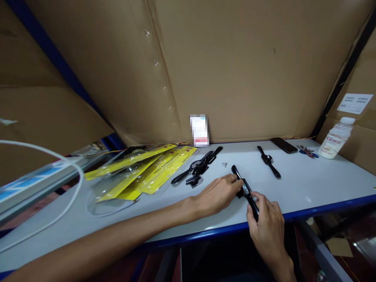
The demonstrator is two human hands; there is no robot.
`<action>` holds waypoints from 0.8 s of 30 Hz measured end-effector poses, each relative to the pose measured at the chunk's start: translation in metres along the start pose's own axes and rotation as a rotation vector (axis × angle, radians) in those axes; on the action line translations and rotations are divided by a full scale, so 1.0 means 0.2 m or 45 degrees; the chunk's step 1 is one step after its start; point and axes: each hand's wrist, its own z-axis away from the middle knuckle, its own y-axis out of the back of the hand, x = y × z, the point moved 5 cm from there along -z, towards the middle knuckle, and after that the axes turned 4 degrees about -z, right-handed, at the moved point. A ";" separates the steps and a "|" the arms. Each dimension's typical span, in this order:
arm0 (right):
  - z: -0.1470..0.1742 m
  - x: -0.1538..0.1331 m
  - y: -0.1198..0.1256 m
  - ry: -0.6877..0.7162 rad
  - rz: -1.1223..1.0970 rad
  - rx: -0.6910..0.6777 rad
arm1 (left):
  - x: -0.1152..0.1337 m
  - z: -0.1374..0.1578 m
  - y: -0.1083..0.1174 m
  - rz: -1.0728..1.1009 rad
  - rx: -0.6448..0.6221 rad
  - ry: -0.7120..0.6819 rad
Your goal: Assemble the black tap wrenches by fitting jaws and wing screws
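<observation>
A black spokeshave (pixel 252 207) with a shiny metal part in its middle lies between my two hands, over the front part of the table. My right hand (pixel 268 221) is closed around its near handle. The fingers of my left hand (pixel 225 191) are bent and pressed at its middle; the fingertips are partly hidden. Beyond my left hand lie more black spokeshaves (pixel 199 166) with a loose black blade part (pixel 194 180). Small metal screws (pixel 225 164) rest on the table just past my hands. Another spokeshave (pixel 268 159) lies farther right.
Yellow-backed clear plastic packages (pixel 158 172) are piled on the left of the white table (pixel 311 184). At the back stands a blurred card or screen (pixel 199 131). A dark phone (pixel 284 145), keys (pixel 307 151) and a bottle (pixel 336 139) are at right. A white cable (pixel 79 176) loops at left.
</observation>
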 end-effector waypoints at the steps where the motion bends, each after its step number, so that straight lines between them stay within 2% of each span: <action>1: 0.00 0.00 0.00 -0.009 -0.004 0.005 | 0.00 0.00 0.00 0.040 0.023 -0.003; 9: 0.00 -0.01 0.00 -0.014 -0.029 -0.012 | -0.02 0.01 0.02 0.313 0.206 -0.010; 14: 0.00 -0.01 0.00 -0.017 -0.026 -0.015 | -0.04 0.01 0.00 0.375 0.172 0.028; 19: -0.01 -0.01 0.00 0.005 -0.015 -0.002 | -0.02 -0.01 0.05 0.272 0.143 0.012; 24: -0.01 -0.01 0.00 0.000 -0.005 -0.004 | -0.02 -0.02 0.05 0.334 0.083 0.044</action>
